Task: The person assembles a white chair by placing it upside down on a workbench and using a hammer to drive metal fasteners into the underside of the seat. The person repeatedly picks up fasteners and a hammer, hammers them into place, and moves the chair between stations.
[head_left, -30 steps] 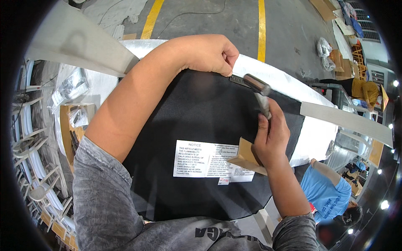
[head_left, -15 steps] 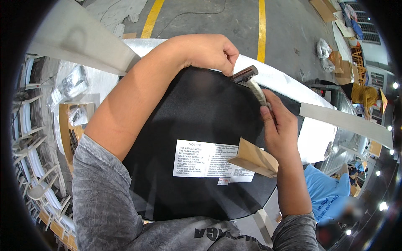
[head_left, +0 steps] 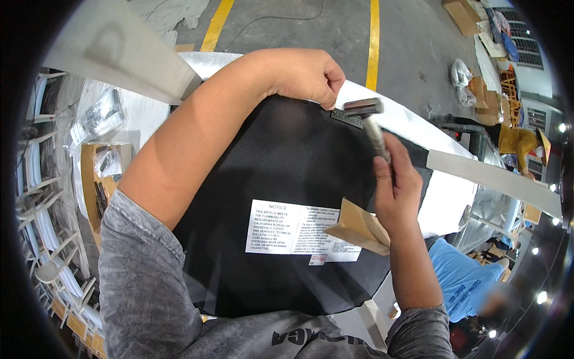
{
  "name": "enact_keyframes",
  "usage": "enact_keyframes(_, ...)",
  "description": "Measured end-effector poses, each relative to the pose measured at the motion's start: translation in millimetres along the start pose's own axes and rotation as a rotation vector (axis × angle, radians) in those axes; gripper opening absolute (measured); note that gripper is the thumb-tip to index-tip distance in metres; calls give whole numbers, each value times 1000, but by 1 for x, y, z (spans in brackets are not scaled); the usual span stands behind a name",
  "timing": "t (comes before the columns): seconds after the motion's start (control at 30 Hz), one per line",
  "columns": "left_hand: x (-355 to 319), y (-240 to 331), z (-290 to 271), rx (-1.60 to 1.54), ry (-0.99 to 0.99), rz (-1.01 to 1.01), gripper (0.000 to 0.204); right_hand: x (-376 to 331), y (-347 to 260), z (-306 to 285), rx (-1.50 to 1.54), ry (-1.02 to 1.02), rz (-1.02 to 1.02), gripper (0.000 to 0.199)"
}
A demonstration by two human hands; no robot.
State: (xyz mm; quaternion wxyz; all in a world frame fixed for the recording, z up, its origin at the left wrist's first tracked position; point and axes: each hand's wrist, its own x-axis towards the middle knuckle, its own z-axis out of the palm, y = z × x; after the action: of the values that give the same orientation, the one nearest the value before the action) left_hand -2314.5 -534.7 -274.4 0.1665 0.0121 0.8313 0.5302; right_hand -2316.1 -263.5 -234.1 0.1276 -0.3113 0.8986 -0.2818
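Observation:
A black fabric-covered panel (head_left: 287, 173) with a white printed label (head_left: 293, 230) lies in front of me. My left hand (head_left: 302, 75) is closed at the panel's far edge, fingertips pinching something small that I cannot make out. My right hand (head_left: 397, 185) grips the handle of a small hammer (head_left: 371, 122). The hammer's metal head rests over a small dark plate (head_left: 347, 118) at that far edge, just right of my left fingers. A tan cardboard piece (head_left: 359, 227) sticks out below my right hand, over the label.
The panel sits on a white wrapped surface (head_left: 406, 122). White chair frames (head_left: 36, 197) and an open carton (head_left: 98, 179) stand at the left. A person in a blue shirt (head_left: 463, 278) is at the lower right, another in yellow (head_left: 517, 140) farther off.
My right hand has swung the hammer up and left, from beside the panel's right side to the far edge next to my left fingers. My left hand has stayed put.

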Motion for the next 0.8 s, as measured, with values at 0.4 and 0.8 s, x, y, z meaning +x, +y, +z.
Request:
enact_keyframes(0.4,2,-3,0,4,-8,-11,9,0,-1,4,-99,-79,-45,34)
enact_keyframes(0.8,-6,-4,-8,-13,-26,7,12,-3,3,8,-161,38,-181,39)
